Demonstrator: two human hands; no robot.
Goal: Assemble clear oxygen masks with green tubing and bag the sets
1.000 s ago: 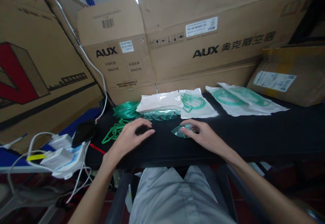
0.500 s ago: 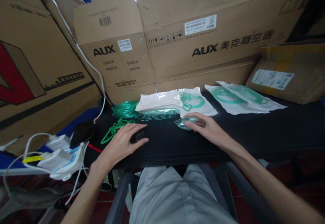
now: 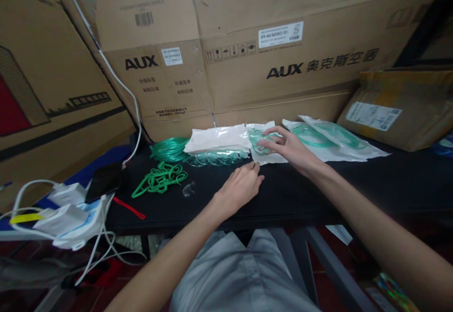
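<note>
At the near edge of a white pouch, my left hand has its fingers curled together with the fingertips on the edge. Over the same pouch, my right hand closes its fingertips on a clear greenish mask, which they partly cover. Left of the pouch, several clear mask shells lie in a row beside white packaging. A coil of green tubing sits farther left. In front of it are tangled green elastic straps and small clear pieces.
Two white pouches with coiled green tubing lie to the right on the black table. Large cardboard boxes stand behind, and a taped box is at right. A power strip, cables and a dark phone occupy the left.
My left hand has moved right, from beside the green straps to the pouch's near edge. My right hand has carried the mask from the table up over the pouch. The view has shifted slightly.
</note>
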